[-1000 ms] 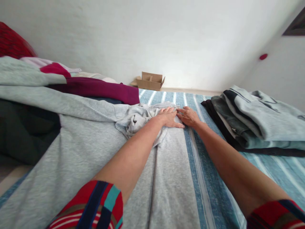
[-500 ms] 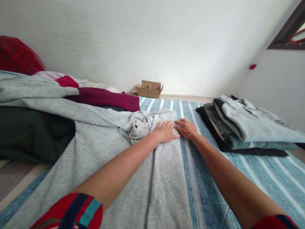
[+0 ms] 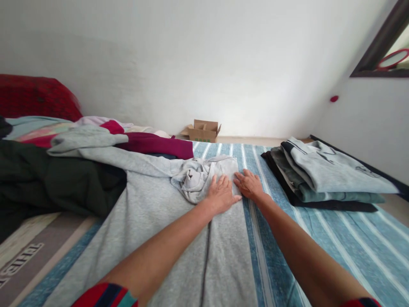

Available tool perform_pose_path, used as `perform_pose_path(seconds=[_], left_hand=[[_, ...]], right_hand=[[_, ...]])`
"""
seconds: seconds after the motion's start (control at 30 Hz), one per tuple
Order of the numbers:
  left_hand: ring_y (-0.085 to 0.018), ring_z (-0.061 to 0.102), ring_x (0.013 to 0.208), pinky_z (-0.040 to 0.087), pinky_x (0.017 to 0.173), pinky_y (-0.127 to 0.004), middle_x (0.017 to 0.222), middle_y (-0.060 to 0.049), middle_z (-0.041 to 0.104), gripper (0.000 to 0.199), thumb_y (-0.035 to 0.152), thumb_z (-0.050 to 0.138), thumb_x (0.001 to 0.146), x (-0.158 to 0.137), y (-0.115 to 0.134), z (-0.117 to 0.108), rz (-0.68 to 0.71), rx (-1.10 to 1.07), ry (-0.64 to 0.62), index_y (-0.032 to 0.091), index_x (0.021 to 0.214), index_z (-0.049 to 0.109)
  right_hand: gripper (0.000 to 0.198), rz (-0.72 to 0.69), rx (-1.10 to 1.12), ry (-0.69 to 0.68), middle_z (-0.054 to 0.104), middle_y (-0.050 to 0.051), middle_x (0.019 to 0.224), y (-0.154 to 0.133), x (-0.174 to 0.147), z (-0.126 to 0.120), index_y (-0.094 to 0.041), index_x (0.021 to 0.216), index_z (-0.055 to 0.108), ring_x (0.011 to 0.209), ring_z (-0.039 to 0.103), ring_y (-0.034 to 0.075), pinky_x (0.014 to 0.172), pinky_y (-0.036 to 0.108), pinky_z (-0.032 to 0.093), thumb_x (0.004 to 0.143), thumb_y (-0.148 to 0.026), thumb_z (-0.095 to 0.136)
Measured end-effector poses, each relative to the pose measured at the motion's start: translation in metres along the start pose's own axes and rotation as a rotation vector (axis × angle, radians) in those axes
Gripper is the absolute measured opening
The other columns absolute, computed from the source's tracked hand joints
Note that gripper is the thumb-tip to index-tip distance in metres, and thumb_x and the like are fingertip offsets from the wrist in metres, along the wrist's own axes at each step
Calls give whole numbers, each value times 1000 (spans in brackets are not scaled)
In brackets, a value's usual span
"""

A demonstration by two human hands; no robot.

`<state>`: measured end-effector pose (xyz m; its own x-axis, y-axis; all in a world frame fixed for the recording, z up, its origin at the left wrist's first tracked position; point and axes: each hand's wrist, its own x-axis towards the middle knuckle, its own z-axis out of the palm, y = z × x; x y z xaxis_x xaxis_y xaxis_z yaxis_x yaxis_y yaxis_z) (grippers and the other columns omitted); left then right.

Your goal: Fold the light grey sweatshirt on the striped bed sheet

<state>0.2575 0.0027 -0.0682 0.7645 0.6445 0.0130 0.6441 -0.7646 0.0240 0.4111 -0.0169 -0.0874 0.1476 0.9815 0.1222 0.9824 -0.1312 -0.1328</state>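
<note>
— As seen in the head view, where to look for the gray garment (image 3: 153,204)?
— Spread over the lower middle of the frame, atop the striped blue cover (image 3: 275,256). Long axis running from the bottom edge up to the center, with a dark line (image 3: 206,256) along much the same course.
— And from the hands, lying which way?
— Mostly down and to the left in the frame. Only the far right corner right under the fingers.
— Left hand (image 3: 220,194)?
— Flat on the cloth, palm down, fingers a little apart, nothing gripped. Just beside, on the left, a bunched part (image 3: 191,179); beyond that, a sleeve (image 3: 140,161) stretching toward the upper left, over dark green cloth (image 3: 57,179).
— Right hand (image 3: 248,184)?
— Palm down too, fingers loosely spread, tips at the garment's right edge. No hold visible; amount of cloth under the tips, cannot tell.
— Nearer hand, then?
— Left, being well onto the garment; right, only at the border. Well apart, at the right of the frame: a folded stack (image 3: 338,175).
</note>
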Motion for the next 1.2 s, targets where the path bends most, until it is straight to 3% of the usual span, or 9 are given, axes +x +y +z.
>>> perform_pose_path(seconds=[0.27,0.4,0.53,0.93,1.2], left_hand=[[-26,42,127,17,112,-51,128,-14,55,39,39,37,94,-28,14,9,99,8,169,14,120,54],[-24,50,117,31,106,-45,118,-11,60,27,28,38,94,-42,18,6,180,6,166,16,107,58],[-22,53,111,39,99,-38,113,-11,60,22,22,39,92,-55,22,3,203,-21,139,16,102,58],[-24,51,112,38,97,-40,117,-10,57,14,23,49,88,-75,24,10,220,-90,184,17,101,52],[-26,48,115,36,99,-41,119,-14,55,26,24,54,85,-86,31,8,97,-128,218,13,108,53]], right_hand=[[40,-22,9,-1,45,12,135,-12,-13,1,-26,130,49,129,35,28,99,51,30,98,-39,29],[35,-115,33,-11,43,9,140,-16,-24,-2,-25,120,56,133,31,23,102,44,29,98,-30,30],[37,-160,72,-21,44,7,140,-16,-33,-2,-24,126,52,131,36,21,102,41,32,98,-29,28],[34,-163,171,19,48,7,138,-18,-62,6,-21,123,56,134,32,25,103,43,32,96,-26,35],[32,-144,244,98,55,5,132,-15,-69,14,-25,118,63,132,37,24,105,43,33,95,-28,40]])
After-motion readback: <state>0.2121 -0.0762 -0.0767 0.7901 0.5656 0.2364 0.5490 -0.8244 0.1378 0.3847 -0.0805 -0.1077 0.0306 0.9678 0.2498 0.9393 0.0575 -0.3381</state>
